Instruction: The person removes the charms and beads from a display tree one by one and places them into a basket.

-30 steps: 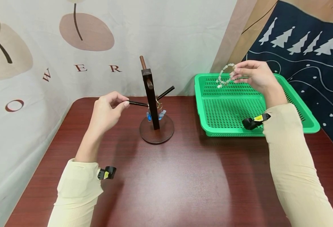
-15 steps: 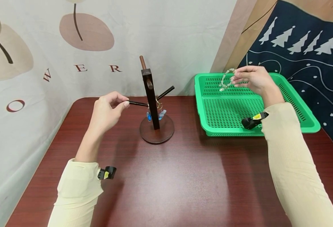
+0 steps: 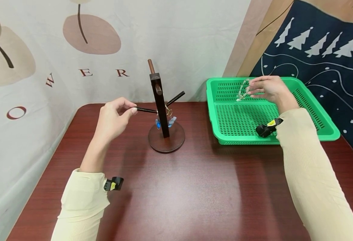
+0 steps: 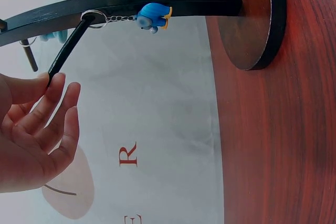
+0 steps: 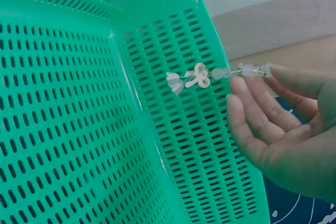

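In the head view, my left hand pinches the tip of a black peg that sticks out from a dark wooden stand with a round base. A blue figure keychain hangs by its ring on that same peg. Pale blue charms hang on the stand's far side. My right hand pinches a bracelet of pale, clear beads between thumb and fingers. It dangles above the floor of a green basket. A bow charm and a white flower-shaped bead hang from the bracelet.
The stand and basket are on a reddish-brown table. Behind it hangs a pale printed cloth. A dark blue cloth with white trees hangs at the right, close behind the basket.
My right hand has lowered the bracelet from the basket's rim height down into the basket's upper space. My left hand stays on the peg, and the stand has not moved.
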